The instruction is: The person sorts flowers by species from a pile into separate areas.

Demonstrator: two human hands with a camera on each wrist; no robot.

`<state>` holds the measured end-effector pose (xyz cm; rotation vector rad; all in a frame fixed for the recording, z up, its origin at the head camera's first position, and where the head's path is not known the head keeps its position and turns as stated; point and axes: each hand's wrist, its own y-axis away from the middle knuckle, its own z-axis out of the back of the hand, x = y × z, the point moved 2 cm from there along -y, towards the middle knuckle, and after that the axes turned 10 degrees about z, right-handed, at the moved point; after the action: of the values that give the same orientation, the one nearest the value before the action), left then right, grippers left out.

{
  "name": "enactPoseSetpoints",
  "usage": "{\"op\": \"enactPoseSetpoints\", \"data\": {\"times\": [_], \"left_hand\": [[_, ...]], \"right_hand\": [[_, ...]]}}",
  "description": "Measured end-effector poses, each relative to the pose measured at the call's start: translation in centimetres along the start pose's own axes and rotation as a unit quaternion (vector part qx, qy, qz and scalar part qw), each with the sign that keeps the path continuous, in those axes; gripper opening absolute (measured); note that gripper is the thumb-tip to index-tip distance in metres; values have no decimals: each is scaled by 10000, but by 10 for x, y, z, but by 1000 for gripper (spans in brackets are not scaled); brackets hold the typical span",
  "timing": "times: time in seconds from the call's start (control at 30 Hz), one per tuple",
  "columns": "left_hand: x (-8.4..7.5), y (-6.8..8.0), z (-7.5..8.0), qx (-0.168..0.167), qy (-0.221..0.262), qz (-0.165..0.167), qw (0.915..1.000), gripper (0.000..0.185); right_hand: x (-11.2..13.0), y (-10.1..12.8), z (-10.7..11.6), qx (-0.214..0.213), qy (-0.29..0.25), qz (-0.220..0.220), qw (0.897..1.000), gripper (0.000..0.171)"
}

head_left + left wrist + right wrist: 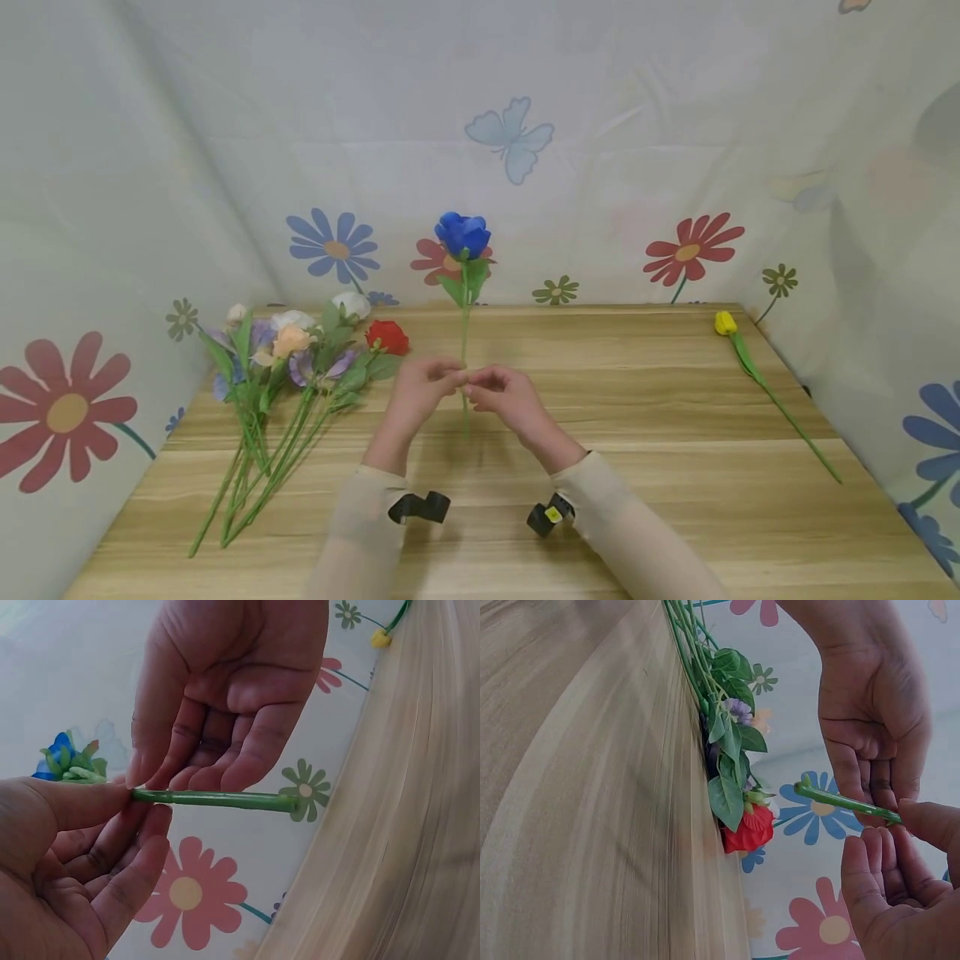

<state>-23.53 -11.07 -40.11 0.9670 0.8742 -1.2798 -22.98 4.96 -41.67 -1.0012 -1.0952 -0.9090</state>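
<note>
A blue artificial flower [462, 235] with green leaves stands upright in front of me, its bloom against the back cloth. My left hand [427, 392] pinches its green stem [225, 799] between thumb and fingers. From the other side, my right hand [510, 400] pinches the same stem at nearly the same height, and the fingertips of both hands meet there. Below the fingers a short bare end of stem sticks out over the table. In the left wrist view the blue bloom is partly hidden behind the left hand.
A loose bunch of mixed flowers [291, 342] lies on the left of the wooden table [637, 517], a red flower [387, 337] at its right edge. On the far right lies one yellow tulip [725, 323]. Patterned cloth [600, 75] surrounds the back and sides.
</note>
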Motion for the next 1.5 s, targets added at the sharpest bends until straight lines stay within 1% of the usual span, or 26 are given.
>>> {"op": "enactPoseSetpoints", "data": {"times": [0.1, 0.3, 0.43, 0.63, 0.83, 0.97, 1.07, 1.17, 1.27, 1.37, 1.5], "left_hand": [[-1, -1, -4, -53, 90, 26, 9999, 27], [-1, -2, -9, -103, 264, 206, 9994, 30], [-1, -3, -11, -143, 221, 276, 9993, 30], [-2, -6, -16, -175, 122, 258, 9994, 32], [-4, -7, -21, -153, 321, 297, 9989, 32], [-7, -8, -24, -97, 350, 234, 9991, 33], [-10, -8, -24, -5, 242, 119, 9996, 35], [-12, -7, -21, 123, 60, -4, 9999, 36], [-10, -5, -13, 231, -172, -107, 9995, 36], [-5, -3, -1, 294, -452, -300, 9981, 35], [2, 2, 20, 395, -856, -516, 9942, 33]], "right_hand": [[-1, 0, 1, -40, -55, -69, 10000, 27], [-3, -1, 1, -151, -95, -96, 9998, 26], [-4, -2, 1, -195, -69, -91, 9997, 25], [-6, -2, 4, -338, 34, -42, 9994, 22], [-3, -2, 7, -460, 127, 60, 9988, 17], [0, -2, 10, -473, 151, 185, 9986, 16], [2, -1, 14, -458, 211, 222, 9985, 17], [3, -1, 20, -454, 248, 221, 9984, 18], [5, -1, 28, -416, 251, 215, 9986, 19], [7, 0, 40, -342, 308, 220, 9987, 21], [10, 3, 57, -215, 499, 235, 9982, 22]]}}
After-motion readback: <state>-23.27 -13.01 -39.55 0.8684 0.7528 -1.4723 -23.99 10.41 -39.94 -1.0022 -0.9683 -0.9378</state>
